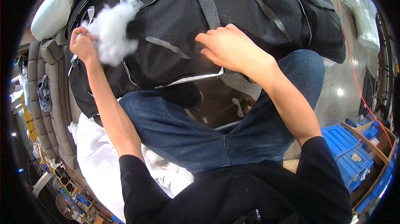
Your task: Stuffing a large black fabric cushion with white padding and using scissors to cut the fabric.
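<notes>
Left hand (83, 44) clutches fluffy white fibre clump (114, 32) | bulk rightward, long axis slanting forward | right hand (228, 49) farther, grip unclear

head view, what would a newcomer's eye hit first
The white fluff at upper left, touching the left hand, stands out against black fabric. Next come the red cord down the right side and the blue bins at lower right.
</notes>
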{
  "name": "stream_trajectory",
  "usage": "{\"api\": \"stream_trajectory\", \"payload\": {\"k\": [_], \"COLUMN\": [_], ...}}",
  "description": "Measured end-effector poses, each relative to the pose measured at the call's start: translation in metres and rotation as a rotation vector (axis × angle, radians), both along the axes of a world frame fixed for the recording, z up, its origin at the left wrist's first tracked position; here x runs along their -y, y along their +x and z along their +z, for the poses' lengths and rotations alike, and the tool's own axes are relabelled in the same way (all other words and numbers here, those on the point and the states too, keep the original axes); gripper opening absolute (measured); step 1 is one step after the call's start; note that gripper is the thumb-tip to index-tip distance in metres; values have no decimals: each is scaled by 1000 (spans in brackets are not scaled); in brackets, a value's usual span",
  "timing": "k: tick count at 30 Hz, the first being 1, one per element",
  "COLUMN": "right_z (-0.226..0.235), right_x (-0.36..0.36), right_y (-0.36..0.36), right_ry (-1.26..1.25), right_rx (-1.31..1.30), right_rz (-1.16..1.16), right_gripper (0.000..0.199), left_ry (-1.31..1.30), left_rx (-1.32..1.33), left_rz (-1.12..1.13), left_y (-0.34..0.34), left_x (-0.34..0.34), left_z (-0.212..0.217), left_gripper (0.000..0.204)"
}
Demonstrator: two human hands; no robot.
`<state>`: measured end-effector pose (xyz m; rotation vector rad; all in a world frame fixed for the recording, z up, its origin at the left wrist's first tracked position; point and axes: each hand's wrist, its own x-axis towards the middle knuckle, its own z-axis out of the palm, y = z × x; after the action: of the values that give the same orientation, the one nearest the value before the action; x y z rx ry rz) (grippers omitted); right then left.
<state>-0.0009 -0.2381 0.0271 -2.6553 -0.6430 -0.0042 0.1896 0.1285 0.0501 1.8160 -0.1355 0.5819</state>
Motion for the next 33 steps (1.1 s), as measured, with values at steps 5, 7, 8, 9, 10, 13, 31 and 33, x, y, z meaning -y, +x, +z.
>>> {"api": "stream_trajectory", "payload": {"k": [5, 7, 8, 9, 10, 13, 31, 33], "right_z": [1, 0, 0, 0, 0, 1, 29, 24], "right_x": [-2, -1, -1, -2, -3, -3, 1, 4], "right_y": [0, 0, 0, 0, 1, 1, 17, 18], "right_ry": [-19, -14, -9, -8, -6, -7, 1850, 1865], "right_rx": [-4, 8, 21, 23, 35, 13, -988, -917], "right_rz": [5, 5, 6, 5, 5, -21, -215, -254], "right_gripper": [16, 16, 16, 16, 15, 20, 30, 25], "left_ry": [-165, -351, -443, -442, -513, -616, 168, 212], "left_rx": [-103, -221, -278, -277, -357, -455, 104, 63], "left_rz": [7, -68, -104, -105, -164, -229, -857, -905], "left_y": [-1, -3, -5, -8, -13, -29, -164, -163], "left_x": [-14, -13, -14, -10, -6, 37, 227, 234], "left_z": [12, 16, 19, 23, 26, 26, 12, 11], "left_gripper": [16, 16, 17, 17, 19, 27, 16, 28]}}
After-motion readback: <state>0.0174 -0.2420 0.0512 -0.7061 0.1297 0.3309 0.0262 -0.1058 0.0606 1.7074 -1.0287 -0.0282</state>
